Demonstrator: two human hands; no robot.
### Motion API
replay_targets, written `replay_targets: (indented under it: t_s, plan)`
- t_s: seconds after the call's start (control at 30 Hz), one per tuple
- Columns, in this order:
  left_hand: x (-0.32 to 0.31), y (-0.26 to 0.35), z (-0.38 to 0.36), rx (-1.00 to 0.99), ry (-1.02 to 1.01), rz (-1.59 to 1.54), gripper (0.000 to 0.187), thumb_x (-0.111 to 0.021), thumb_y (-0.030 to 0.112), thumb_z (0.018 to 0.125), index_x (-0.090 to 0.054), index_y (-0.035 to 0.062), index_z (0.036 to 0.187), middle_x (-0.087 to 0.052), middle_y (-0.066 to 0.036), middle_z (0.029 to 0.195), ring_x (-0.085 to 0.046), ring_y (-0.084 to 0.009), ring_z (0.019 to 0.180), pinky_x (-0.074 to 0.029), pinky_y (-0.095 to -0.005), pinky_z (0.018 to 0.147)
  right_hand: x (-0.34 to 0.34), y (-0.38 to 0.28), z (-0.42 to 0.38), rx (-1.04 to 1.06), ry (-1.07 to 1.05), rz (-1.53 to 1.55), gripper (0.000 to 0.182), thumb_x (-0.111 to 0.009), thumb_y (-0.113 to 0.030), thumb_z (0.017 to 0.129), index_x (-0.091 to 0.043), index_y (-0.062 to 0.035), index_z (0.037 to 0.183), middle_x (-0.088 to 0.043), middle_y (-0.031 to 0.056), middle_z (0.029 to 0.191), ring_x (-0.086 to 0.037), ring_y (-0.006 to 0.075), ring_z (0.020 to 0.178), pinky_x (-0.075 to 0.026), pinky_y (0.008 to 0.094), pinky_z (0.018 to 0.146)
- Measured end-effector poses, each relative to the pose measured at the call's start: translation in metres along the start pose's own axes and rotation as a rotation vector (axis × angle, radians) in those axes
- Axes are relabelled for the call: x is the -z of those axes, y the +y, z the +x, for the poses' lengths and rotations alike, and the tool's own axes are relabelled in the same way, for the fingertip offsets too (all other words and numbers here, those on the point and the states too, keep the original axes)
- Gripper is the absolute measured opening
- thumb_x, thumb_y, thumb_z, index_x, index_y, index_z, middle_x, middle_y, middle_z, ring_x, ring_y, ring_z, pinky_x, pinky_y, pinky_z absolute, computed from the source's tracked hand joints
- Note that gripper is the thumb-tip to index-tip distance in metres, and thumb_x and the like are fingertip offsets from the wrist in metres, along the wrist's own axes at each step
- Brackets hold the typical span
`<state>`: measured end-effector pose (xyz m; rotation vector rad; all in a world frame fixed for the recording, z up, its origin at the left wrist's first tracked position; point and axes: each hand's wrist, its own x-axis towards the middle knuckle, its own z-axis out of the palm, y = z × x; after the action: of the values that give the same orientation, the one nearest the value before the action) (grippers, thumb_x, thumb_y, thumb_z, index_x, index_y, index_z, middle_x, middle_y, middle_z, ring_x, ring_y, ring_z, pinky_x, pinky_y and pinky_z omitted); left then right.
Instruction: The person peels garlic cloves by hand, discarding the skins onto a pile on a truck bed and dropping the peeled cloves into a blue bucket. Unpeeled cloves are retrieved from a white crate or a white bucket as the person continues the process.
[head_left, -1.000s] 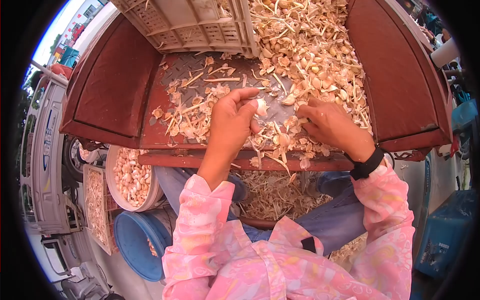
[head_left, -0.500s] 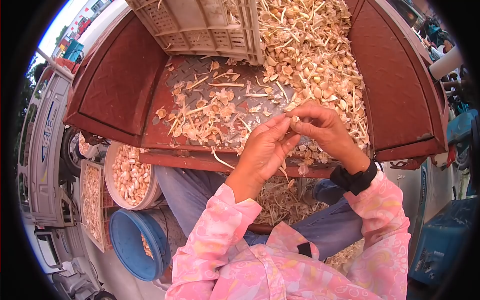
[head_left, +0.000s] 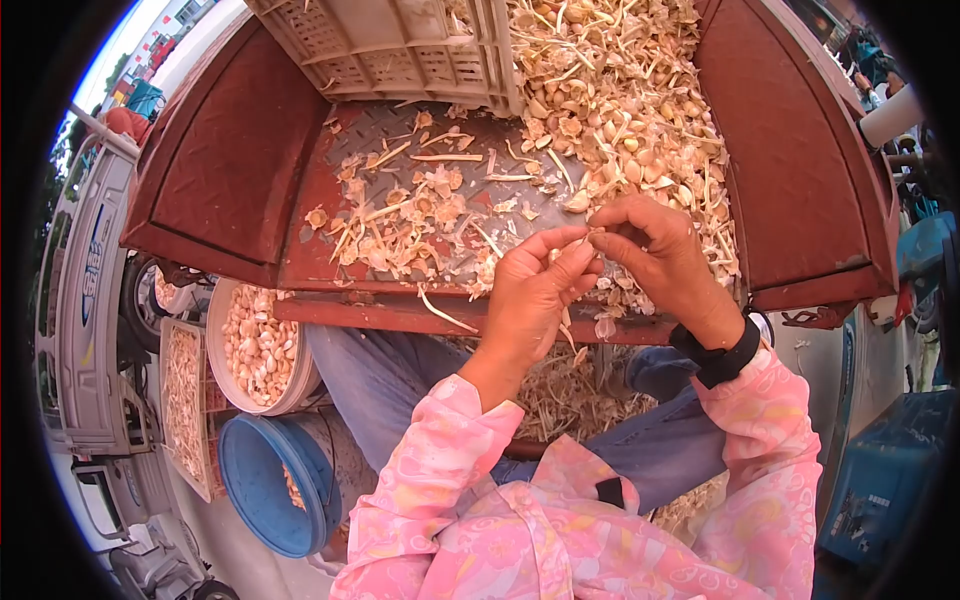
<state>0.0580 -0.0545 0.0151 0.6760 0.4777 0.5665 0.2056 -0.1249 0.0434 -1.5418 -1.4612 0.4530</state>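
My left hand (head_left: 535,290) and my right hand (head_left: 660,258) meet over the front edge of a red metal truck bed (head_left: 385,312). Their thumbs and forefingers pinch a small garlic clove (head_left: 591,233), mostly covered by the fingertips. Just beyond the hands spreads a heap of garlic cloves (head_left: 630,140) mixed with papery skins and dry stems. To the left of the fingers, loose skins and stems (head_left: 410,220) litter the bed floor.
A pale plastic crate (head_left: 400,65) stands tilted on the bed. At lower left are a white bucket (head_left: 308,365) of cloves (head_left: 262,345), a blue bucket (head_left: 235,490) and a shallow crate (head_left: 208,450). Garlic debris (head_left: 575,400) lies below, between the legs.
Both hands stay together, with the fingertips drawn closer around the clove, which shows less now. The view has shifted slightly.
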Motion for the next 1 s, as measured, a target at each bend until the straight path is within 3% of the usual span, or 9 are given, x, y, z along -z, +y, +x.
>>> replay_targets:
  t_s: [0.27, 0.4, 0.5, 0.6, 0.67, 0.73, 0.8, 0.87, 1.0]
  plan:
    - [0.003, -0.002, -0.021, 0.019, -0.139, 0.058, 0.019, -0.059, 0.005, 0.087, -0.057, -0.002, 0.104, -0.064, -0.012, 0.092, -0.064, -0.0147, 0.075, -0.054, -0.0211, 0.065, 0.029, -0.001, -0.009, -0.54, -0.277, 0.701, 0.011, -0.059, -0.013, 0.087, -0.058, -0.0025, 0.085, -0.058, -0.0008, 0.073, -0.057, 0.0053, 0.063, -0.045, 0.0186, 0.056]
    - [0.029, 0.051, -0.067, -0.024, -0.055, -0.118, 0.019, -0.057, 0.005, 0.088, -0.056, -0.0002, 0.106, -0.063, -0.015, 0.093, -0.063, -0.0146, 0.074, -0.052, -0.0203, 0.064, 0.044, 0.029, -0.017, -0.146, 0.07, -0.14, 0.004, -0.057, -0.006, 0.081, -0.059, -0.0035, 0.084, -0.059, 0.0026, 0.078, -0.058, 0.0135, 0.071, -0.046, 0.028, 0.061]
    - [0.105, 0.117, -0.128, -0.298, 0.184, -0.081, 0.023, -0.056, 0.002, 0.087, -0.054, -0.0022, 0.109, -0.058, -0.015, 0.096, -0.058, -0.0129, 0.077, -0.054, -0.0201, 0.065, 0.041, 0.034, -0.021, -0.013, 0.1, -0.453, 0.008, -0.058, -0.006, 0.079, -0.06, -0.0059, 0.087, -0.058, 0.0073, 0.084, -0.059, 0.0233, 0.073, -0.047, 0.0323, 0.063]
    - [0.21, 0.159, -0.221, -0.521, 0.824, 0.395, 0.021, -0.057, 0.005, 0.088, -0.055, 0.0002, 0.109, -0.061, -0.008, 0.092, -0.059, -0.0091, 0.076, -0.051, -0.016, 0.062, 0.035, 0.038, -0.018, 0.026, 0.011, -0.573, 0.012, -0.059, -0.006, 0.077, -0.06, -0.0083, 0.089, -0.056, 0.0097, 0.084, -0.059, 0.03, 0.076, -0.047, 0.0393, 0.064]
    - [0.289, 0.157, -0.295, -0.435, 1.2, 0.713, 0.021, -0.06, 0.006, 0.086, -0.057, -0.0006, 0.106, -0.062, -0.008, 0.092, -0.058, -0.0083, 0.074, -0.047, -0.0148, 0.061, 0.031, 0.038, -0.017, 0.032, -0.07, -0.662, 0.013, -0.059, -0.007, 0.077, -0.06, -0.0084, 0.089, -0.056, 0.0098, 0.083, -0.06, 0.0303, 0.076, -0.048, 0.041, 0.063]
    - [0.319, 0.136, -0.343, 0.002, 1.503, 0.933, 0.025, -0.061, 0.008, 0.083, -0.058, -0.0032, 0.106, -0.062, -0.01, 0.094, -0.059, -0.0133, 0.078, -0.048, -0.0212, 0.067, 0.023, 0.031, -0.015, 0.009, -0.133, -0.75, 0.013, -0.059, -0.006, 0.076, -0.06, -0.0084, 0.088, -0.056, 0.0098, 0.084, -0.061, 0.0304, 0.076, -0.048, 0.0422, 0.062]
    - [0.373, 0.104, -0.387, 0.287, 1.498, 1.412, 0.03, -0.06, 0.01, 0.082, -0.058, -0.0043, 0.108, -0.062, -0.011, 0.097, -0.06, -0.0191, 0.083, -0.048, -0.0283, 0.075, 0.021, 0.031, -0.013, 0.001, -0.167, -0.77, 0.016, -0.06, -0.006, 0.076, -0.06, -0.0087, 0.092, -0.054, 0.0089, 0.085, -0.06, 0.0296, 0.077, -0.047, 0.0401, 0.063]
    - [0.38, 0.11, -0.385, 0.081, 1.486, 1.522, 0.03, -0.059, 0.011, 0.084, -0.057, -0.0038, 0.111, -0.062, -0.012, 0.099, -0.059, -0.0213, 0.087, -0.047, -0.0301, 0.08, 0.021, 0.032, -0.012, 0.003, -0.181, -0.78, 0.016, -0.06, -0.007, 0.077, -0.06, -0.0089, 0.093, -0.054, 0.0083, 0.085, -0.059, 0.0293, 0.078, -0.047, 0.0391, 0.064]
    - [0.235, 0.146, -0.255, -0.477, 1.131, 1.224, 0.025, -0.053, 0.01, 0.089, -0.058, -0.0015, 0.111, -0.061, -0.008, 0.103, -0.058, -0.0135, 0.091, -0.045, -0.0243, 0.078, 0.012, 0.031, -0.004, 0.021, -0.237, -0.814, 0.015, -0.061, -0.01, 0.077, -0.059, -0.0086, 0.092, -0.054, 0.009, 0.084, -0.059, 0.0306, 0.076, -0.046, 0.0397, 0.063]
